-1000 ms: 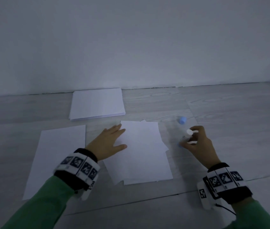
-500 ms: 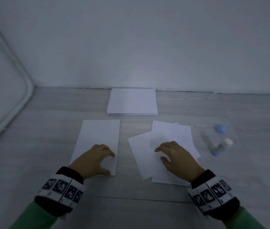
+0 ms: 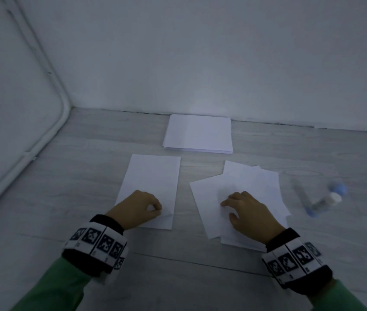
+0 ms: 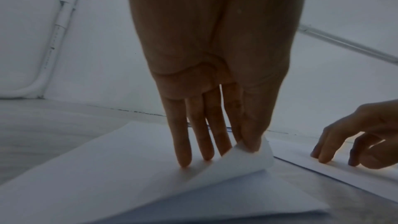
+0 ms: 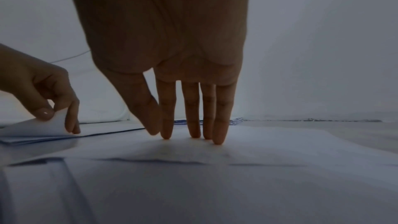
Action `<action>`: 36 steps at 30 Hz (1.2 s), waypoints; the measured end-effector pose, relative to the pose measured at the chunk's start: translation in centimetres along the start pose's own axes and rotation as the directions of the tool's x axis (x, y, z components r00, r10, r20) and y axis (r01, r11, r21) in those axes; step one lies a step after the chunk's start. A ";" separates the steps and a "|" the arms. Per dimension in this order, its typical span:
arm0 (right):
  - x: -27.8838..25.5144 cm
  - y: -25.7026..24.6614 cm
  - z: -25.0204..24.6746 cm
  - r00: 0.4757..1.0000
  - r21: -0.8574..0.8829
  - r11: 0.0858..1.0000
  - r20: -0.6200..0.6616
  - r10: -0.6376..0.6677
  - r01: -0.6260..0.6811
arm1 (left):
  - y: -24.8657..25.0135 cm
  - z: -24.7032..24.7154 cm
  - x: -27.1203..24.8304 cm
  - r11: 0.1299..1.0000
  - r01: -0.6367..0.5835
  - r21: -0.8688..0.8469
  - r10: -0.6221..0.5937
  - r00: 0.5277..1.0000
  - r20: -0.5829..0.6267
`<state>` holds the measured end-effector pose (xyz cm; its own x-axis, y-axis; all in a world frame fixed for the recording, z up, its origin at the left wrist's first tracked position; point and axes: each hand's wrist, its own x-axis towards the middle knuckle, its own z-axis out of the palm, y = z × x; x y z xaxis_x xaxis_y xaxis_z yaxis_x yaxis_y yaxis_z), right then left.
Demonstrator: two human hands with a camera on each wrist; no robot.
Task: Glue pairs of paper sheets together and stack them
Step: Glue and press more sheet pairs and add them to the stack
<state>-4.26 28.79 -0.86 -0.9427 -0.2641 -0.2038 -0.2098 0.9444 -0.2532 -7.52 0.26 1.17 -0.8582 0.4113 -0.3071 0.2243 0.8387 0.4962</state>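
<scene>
While the left hand point(image 3: 136, 208) pinches up the near corner of the single sheet point(image 3: 153, 176) on the floor point(image 3: 65, 187), the right hand point(image 3: 248, 212) rests its straight fingertips on the loose pile of sheets point(image 3: 256, 182) beside it; the glue bottle point(image 3: 322, 203) lies right of that, and a neat stack point(image 3: 198, 133) sits by the wall.
</scene>
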 end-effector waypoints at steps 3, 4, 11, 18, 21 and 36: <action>0.0 0.0 -0.1 1.000 -0.002 1.000 -0.006 -0.002 0.002 | 0.3 -0.1 -0.3 0.999 0.014 -0.036 -0.016 0.998 -0.058; 0.0 0.0 -0.1 1.000 -0.005 1.000 -0.007 -0.003 0.003 | 0.4 -0.2 -0.4 0.999 0.009 -0.046 -0.012 0.997 -0.076; -0.2 0.2 0.3 1.000 0.038 0.999 -0.020 -0.009 0.010 | 1.7 -2.0 -0.6 0.980 0.064 0.188 0.037 0.871 -0.490; -1.0 -0.1 -1.2 0.874 0.507 0.854 -0.461 0.155 0.116 | 7.7 -5.9 -0.4 0.964 -0.247 0.102 0.238 0.621 -0.747; -1.3 0.7 -2.9 0.916 0.932 0.350 -0.060 0.396 -0.090 | 11.0 -5.7 -0.2 0.913 -0.406 0.027 0.280 0.576 -0.768; -7.0 10.0 -8.8 0.834 0.977 0.022 -0.194 0.516 0.213 | 14.5 -0.8 4.4 0.793 -0.412 -0.448 0.025 0.757 -0.653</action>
<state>-2.00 41.81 6.37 -0.9449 0.3054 -0.1175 0.0477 -0.2266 -0.9728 -8.38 13.90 7.66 -0.9455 0.0986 0.3103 0.3251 0.3361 0.8839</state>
